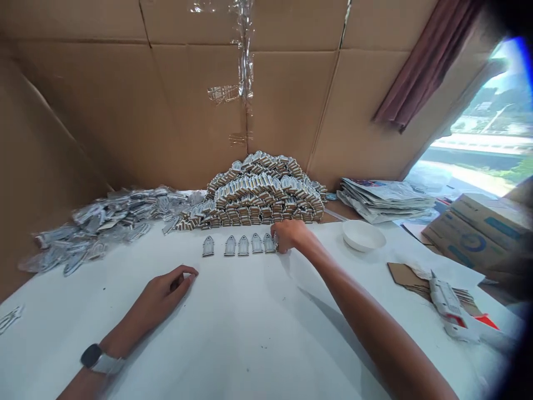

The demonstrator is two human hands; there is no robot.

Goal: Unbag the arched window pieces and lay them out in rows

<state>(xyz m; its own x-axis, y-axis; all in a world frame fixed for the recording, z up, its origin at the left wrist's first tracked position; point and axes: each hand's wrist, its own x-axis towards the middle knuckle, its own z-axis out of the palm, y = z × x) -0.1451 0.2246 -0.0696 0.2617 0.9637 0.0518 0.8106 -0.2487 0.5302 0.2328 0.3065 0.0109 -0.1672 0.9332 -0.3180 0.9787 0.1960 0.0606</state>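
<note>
Several small flat grey pieces with pointed-arch tops (243, 245) lie in a row on the white tabletop (233, 322). At the row's right end, my right hand (288, 234) is closed with its fingertips on an arch-shaped piece, mostly hidden by the fingers. Just behind it rises a large stacked heap of similar pieces (266, 191) with brown edges. My left hand (166, 294) rests on the table, in front and to the left of the row. Its fingers are curled, thumb and forefinger close together, and nothing shows between them.
Clear plastic-wrapped pieces (120, 214) are heaped at the left. To the right are a white round dish (363, 235), stacked flat bags (385, 197), a cardboard box (470, 236), and a white glue gun (447, 303) beside cardboard scraps (406, 278). Cardboard walls (175, 111) stand behind.
</note>
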